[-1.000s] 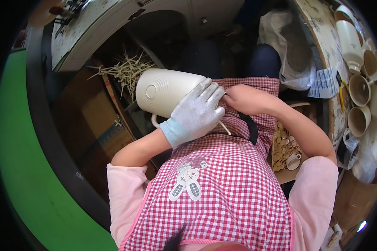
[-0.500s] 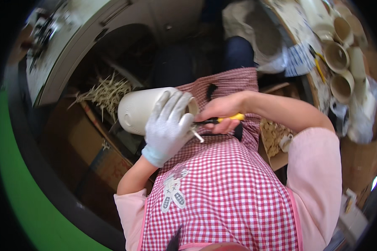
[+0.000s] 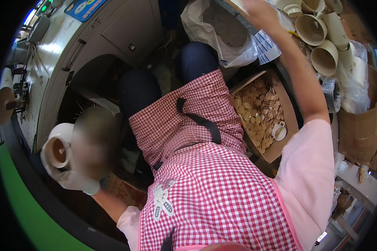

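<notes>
At the left, my left hand (image 3: 71,179), in a whitish knit glove, grips a white cylinder-like vessel (image 3: 59,151). Its round opening faces up and shows a brownish inside with a small pale piece in it. A smeared patch beside the vessel hides part of it and some of my fingers. My bare right hand (image 3: 260,12) is stretched out to the far right bench, near several cream mugs (image 3: 311,29). Motion blur and the picture's top edge keep its fingers from showing clearly, and what it holds, if anything, I cannot make out.
A cardboard box (image 3: 285,98) of small tan discs, with a small white cup (image 3: 279,131) on them, stands right of my lap. Beyond my knees is a white plastic bag (image 3: 234,57). A white cabinet (image 3: 132,35) is at the far left. A brown carton (image 3: 360,134) is at the right.
The vessel has gone from my lap to the left in my gloved hand. My right hand has left it and reached far right; the yellow-handled tool is no longer seen at the vessel.
</notes>
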The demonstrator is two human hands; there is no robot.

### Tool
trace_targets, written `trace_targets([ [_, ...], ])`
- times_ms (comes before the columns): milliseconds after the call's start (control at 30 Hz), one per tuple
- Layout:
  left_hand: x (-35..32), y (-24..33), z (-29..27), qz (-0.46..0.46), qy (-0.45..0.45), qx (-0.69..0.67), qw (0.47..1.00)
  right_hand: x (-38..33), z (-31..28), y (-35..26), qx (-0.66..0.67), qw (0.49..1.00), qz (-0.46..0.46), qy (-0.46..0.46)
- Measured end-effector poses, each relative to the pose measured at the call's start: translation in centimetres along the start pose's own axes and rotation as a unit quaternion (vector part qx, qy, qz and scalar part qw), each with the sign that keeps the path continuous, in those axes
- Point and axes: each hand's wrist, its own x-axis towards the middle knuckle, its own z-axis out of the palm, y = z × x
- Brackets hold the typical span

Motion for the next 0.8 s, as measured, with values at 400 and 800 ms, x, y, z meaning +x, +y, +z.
trace_targets([
  [400, 2.7, -2.2, -2.8, 0.027, 0.172, 0.168, 0.97, -1.4, 15.4, -3.6, 0.461, 0.884, -0.033, 0.073],
  [800, 1.7, 4.9, 5.1, -0.242, -0.075, 0.008, 0.967, 3.1, 40.8, -3.0, 0.195, 0.965, 0.163, -0.071],
])
